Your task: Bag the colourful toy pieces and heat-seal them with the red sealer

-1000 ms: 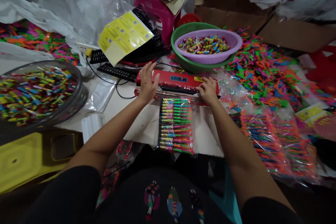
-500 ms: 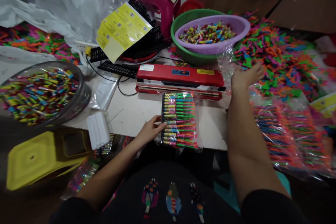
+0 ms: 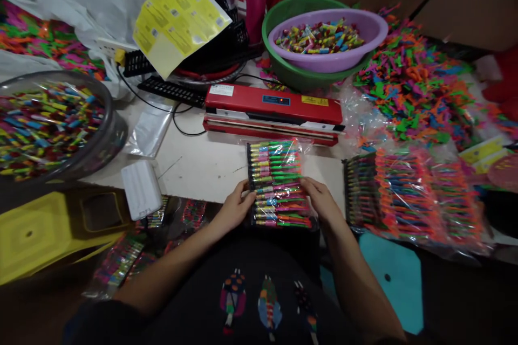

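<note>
A clear bag of colorful sticks [image 3: 279, 183] lies at the front edge of the white table [image 3: 194, 164], its rows of sticks running crosswise. My left hand [image 3: 237, 206] grips the bag's left edge, thumb on top. At the right edge, my right hand [image 3: 321, 199] is closed on the same bag, fingertips on the plastic. Just behind the bag stands a red sealing machine [image 3: 275, 108] with a small lit orange light. More filled bags [image 3: 413, 188] lie side by side to the right.
A purple basin [image 3: 327, 62] sits inside a green one [image 3: 279, 73] behind the machine. Loose colorful pieces [image 3: 421, 91] are heaped at right. At left are a clear tub [image 3: 107, 135], a white box [image 3: 140, 190] and a yellow stool [image 3: 36, 232]. A turquoise stool [image 3: 390, 280] stands below right.
My right hand has come back from beside the loose heap to the bag's right edge and taken hold. My left hand stays on the left edge. The view has shifted slightly.
</note>
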Demonstrator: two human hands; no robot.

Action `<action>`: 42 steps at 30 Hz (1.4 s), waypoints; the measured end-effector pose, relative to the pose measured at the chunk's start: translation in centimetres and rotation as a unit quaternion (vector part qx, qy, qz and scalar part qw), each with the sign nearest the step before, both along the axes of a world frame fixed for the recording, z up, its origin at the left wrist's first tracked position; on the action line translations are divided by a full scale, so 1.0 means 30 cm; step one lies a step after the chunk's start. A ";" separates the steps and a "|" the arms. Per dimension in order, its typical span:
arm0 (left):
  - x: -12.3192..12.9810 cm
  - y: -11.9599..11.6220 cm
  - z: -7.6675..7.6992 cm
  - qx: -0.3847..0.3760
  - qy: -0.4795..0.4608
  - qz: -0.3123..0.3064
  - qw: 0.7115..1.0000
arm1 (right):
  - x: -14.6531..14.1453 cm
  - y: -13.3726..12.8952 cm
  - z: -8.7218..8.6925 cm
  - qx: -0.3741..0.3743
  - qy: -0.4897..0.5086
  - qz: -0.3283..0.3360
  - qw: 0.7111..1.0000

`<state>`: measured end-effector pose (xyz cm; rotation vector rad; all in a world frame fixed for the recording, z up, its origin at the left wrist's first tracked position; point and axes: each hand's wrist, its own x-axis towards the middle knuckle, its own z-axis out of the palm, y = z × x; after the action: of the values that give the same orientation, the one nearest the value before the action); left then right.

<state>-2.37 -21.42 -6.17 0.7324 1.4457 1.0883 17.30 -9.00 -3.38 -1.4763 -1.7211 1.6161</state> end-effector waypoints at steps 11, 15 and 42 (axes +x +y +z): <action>0.073 -0.130 0.017 0.041 -0.095 0.026 0.994 | 0.008 -0.082 0.043 -0.087 0.008 -0.022 0.996; 0.078 -0.158 0.003 0.049 -0.132 0.020 0.990 | 0.012 -0.119 0.061 -0.094 0.009 -0.032 0.995; 0.095 -0.183 -0.028 0.062 -0.115 0.049 0.990 | 0.044 -0.160 0.059 -0.199 0.049 -0.113 0.972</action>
<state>0.48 -26.90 -7.01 0.6066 1.2363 1.3034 18.62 -13.79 -1.61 -1.6641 -1.1687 1.9442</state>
